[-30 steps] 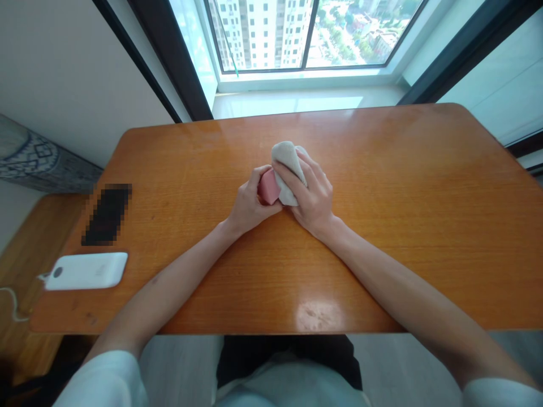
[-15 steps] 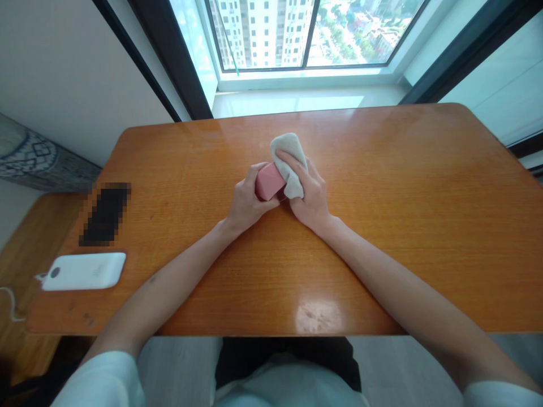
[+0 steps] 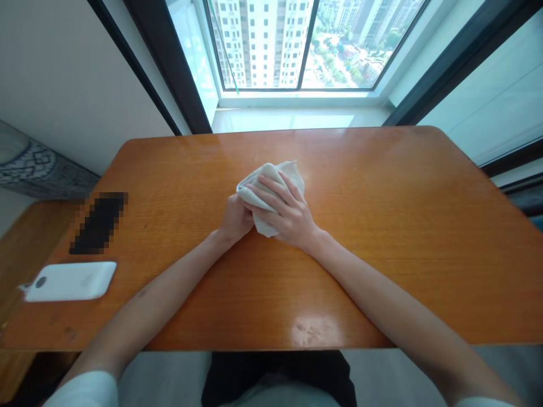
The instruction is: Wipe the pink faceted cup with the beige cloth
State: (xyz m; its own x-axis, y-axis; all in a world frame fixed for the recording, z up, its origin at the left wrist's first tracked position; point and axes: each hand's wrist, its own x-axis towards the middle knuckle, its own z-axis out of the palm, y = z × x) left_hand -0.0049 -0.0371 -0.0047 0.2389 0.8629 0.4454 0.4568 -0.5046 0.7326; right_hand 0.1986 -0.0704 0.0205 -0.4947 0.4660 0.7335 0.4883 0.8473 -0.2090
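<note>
A whitish cloth (image 3: 259,176) lies draped over the spot where my hands meet, above the middle of the table. My right hand (image 3: 292,217) presses on top of it, fingers laid across the fabric and gripping it. On the other side, my left hand (image 3: 238,217) is closed, its fingers mostly covered by the cloth. The pink angular box that the left hand held half a second ago is now hidden beneath the cloth.
The brown wooden table (image 3: 403,226) reaches toward a window (image 3: 297,51). On its left side lie a white rounded device (image 3: 70,281) with a cable and a blurred-out dark object (image 3: 99,223). A patterned grey fabric item (image 3: 42,161) stands beyond the left edge.
The cloth has spread and shifted left over the pink box, covering it. My right hand has moved left and down with the cloth, fingers now across its top. The view has tilted up slightly.
</note>
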